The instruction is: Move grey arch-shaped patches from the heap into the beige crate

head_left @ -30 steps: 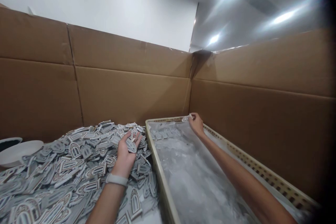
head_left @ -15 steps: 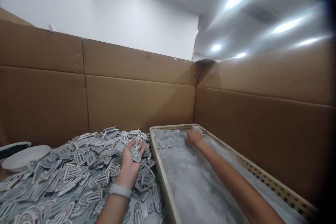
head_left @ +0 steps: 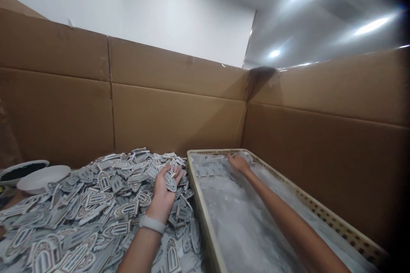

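Observation:
A large heap of grey arch-shaped patches [head_left: 92, 209] fills the left of a big cardboard box. My left hand [head_left: 165, 192] lies palm up on the heap with fingers spread, and one patch [head_left: 171, 182] rests on the fingers. A beige perforated tray [head_left: 323, 213] lined with clear plastic sits at the right. My right hand [head_left: 238, 163] reaches to the tray's far end, fingers down on the liner next to a row of patches [head_left: 209, 169]. I cannot make out whether anything is under those fingers.
Tall brown cardboard walls [head_left: 173, 111] close in the back and the right side. Two white bowls [head_left: 38, 178] sit at the far left edge of the heap; the rear one holds something dark. A pale band circles my left wrist [head_left: 152, 224].
My right hand held a patch above the tray's far rim; it has dropped to the liner beside the row. My left hand has stayed on the heap. The camera shifted slightly.

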The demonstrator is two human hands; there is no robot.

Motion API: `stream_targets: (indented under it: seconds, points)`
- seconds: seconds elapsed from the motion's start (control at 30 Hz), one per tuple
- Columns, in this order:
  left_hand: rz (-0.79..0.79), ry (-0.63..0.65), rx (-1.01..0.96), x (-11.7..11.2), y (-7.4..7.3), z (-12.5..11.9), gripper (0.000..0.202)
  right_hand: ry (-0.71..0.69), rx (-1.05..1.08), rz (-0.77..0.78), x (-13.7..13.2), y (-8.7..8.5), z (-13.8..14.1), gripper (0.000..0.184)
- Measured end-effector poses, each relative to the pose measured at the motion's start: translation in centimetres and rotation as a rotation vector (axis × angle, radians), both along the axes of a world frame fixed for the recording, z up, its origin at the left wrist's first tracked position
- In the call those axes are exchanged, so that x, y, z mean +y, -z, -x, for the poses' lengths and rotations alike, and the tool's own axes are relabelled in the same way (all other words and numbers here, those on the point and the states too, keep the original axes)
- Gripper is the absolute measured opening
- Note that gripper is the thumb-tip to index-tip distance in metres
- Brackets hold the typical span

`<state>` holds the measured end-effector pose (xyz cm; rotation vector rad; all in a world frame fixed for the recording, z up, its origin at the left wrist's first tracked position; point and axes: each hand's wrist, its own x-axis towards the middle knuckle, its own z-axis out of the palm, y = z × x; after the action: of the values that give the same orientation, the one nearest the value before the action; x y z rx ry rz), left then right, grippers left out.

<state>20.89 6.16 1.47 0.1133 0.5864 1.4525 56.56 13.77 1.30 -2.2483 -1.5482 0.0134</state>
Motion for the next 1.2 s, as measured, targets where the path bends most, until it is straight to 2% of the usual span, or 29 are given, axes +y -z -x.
stream_targets:
  seconds: [0.1,0.23,0.33,0.4,0.5,0.6,0.7,0.97,1.07,1.13,1.2]
  points:
    - [-0.004,-0.012,0.005,0.0,0.2,0.0,0.016,-0.005,0.054,-0.068,0.4,-2.2,-1.3,0.055]
    - [-0.027,-0.02,0.004,0.1,0.5,0.0,0.017,-0.097,0.107,-0.103,-0.1,-5.1,-2.8,0.042]
    - [-0.032,-0.018,0.008,0.2,0.4,0.1,0.016,-0.175,0.082,-0.161,-1.4,-6.0,-3.2,0.034]
    - [-0.038,-0.018,0.011,0.2,0.2,0.2,0.016,-0.254,0.003,-0.243,-2.5,-5.2,-3.4,0.036]
    - [-0.033,-0.029,0.007,0.0,0.0,0.2,0.015,-0.424,-0.139,-0.33,-3.7,-1.8,-3.7,0.037]
    - [-0.033,-0.014,-0.012,-0.2,0.1,0.1,0.014,-0.491,-0.146,-0.223,-4.3,2.1,-3.9,0.037]
    - [-0.055,-0.013,-0.023,-0.3,0.4,0.0,0.014,-0.56,-0.12,-0.16,-4.3,4.4,-3.9,0.035]
    - [-0.049,-0.017,-0.003,-0.1,0.5,0.0,0.017,-0.524,-0.081,-0.196,-4.7,4.9,-3.6,0.043]
    - [-0.042,-0.004,0.005,-0.2,0.3,-0.1,0.019,-0.524,-0.074,-0.159,-4.8,5.1,-3.5,0.045]
    - [-0.043,-0.002,0.012,-0.3,0.1,-0.2,0.018,-0.529,-0.051,-0.129,-4.7,4.7,-3.4,0.044]
    - [-0.049,-0.001,0.002,-0.5,-0.1,-0.3,0.016,-0.506,-0.02,-0.144,-4.5,3.6,-2.8,0.041]
